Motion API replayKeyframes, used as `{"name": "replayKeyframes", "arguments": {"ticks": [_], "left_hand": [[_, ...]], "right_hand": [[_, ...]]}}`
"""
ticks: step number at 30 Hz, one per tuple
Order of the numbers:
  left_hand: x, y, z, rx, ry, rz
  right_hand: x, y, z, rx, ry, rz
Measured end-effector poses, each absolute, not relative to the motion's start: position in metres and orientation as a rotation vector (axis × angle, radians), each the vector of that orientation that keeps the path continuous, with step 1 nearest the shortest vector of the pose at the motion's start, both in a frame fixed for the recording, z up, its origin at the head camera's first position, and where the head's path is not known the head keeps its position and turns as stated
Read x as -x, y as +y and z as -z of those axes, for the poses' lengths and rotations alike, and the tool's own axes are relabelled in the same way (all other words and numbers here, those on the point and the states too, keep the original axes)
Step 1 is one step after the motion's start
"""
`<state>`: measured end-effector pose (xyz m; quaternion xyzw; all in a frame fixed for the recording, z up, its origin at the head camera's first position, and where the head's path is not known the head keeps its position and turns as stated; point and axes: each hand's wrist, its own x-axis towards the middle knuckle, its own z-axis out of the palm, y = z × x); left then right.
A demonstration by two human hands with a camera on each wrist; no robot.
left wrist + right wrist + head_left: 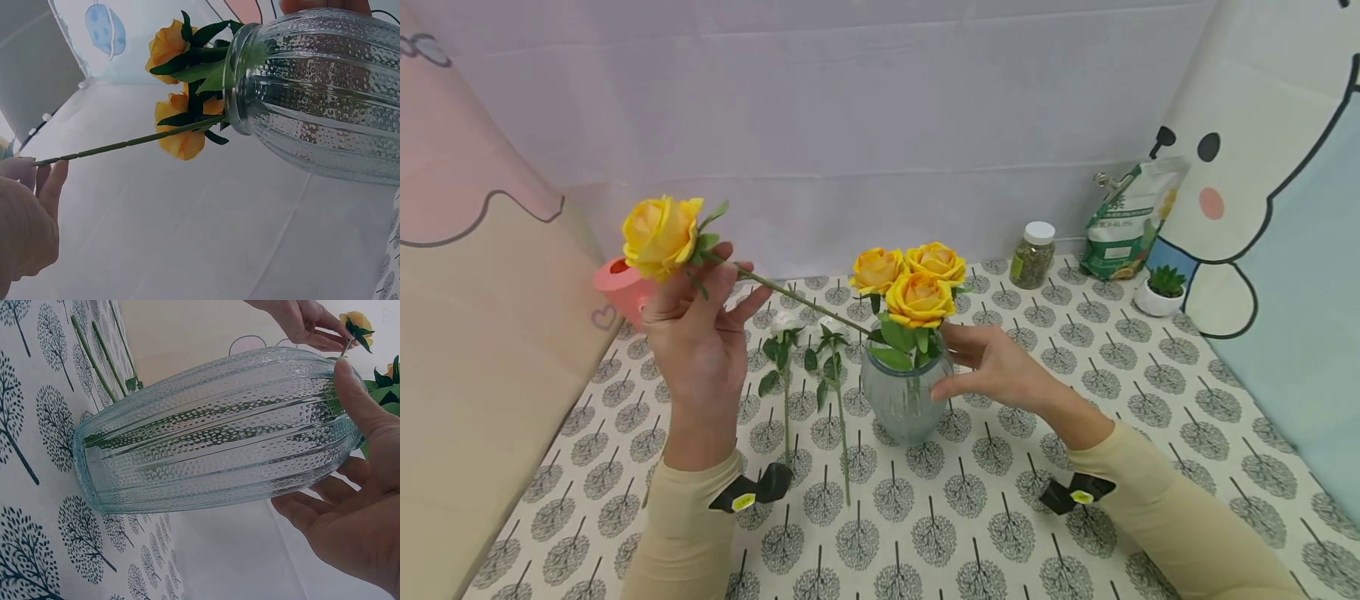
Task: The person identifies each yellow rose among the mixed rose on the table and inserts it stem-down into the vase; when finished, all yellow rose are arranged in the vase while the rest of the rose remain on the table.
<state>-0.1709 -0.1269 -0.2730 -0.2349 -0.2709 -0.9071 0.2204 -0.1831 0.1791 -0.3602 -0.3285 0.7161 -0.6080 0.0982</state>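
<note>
A yellow rose (660, 234) is pinched by the left hand (700, 333) just under the bloom, its stem (797, 298) slanting into the glass vase (904, 398) at mid-table.

The vase is steadied by the right hand (996, 367), whose fingers are curved against its side. Three yellow roses (912, 279) already stand in it. Judging from the angle, the stem is best raised more upright and fed down past the other leaves while the vase is kept braced. The stem crossing the rim is shown closest by the left wrist view; two white roses (808, 333) lying on the tablecloth (970, 517) are shown in full only by the head view.
</note>
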Motion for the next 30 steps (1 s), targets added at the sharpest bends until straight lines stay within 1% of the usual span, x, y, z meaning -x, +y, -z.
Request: {"name": "replayKeyframes", "arguments": {"ticks": [7, 17, 21, 30], "left_hand": [[0.168, -0.121, 0.278, 0.672, -0.884, 2.463], [0.181, -0.112, 0.29, 0.818, -1.017, 2.481], [0.184, -0.108, 0.292, 0.814, -1.079, 2.476], [0.19, -0.097, 0.303, 0.699, -1.205, 2.491]], "right_hand": [[0.183, 0.179, 0.36, 0.961, 2.123, 1.798], [0.183, 0.179, 0.359, 0.953, 2.133, 1.793], [0.183, 0.18, 0.36, 0.956, 2.121, 1.802], [0.183, 0.179, 0.36, 0.953, 2.136, 1.79]]}}
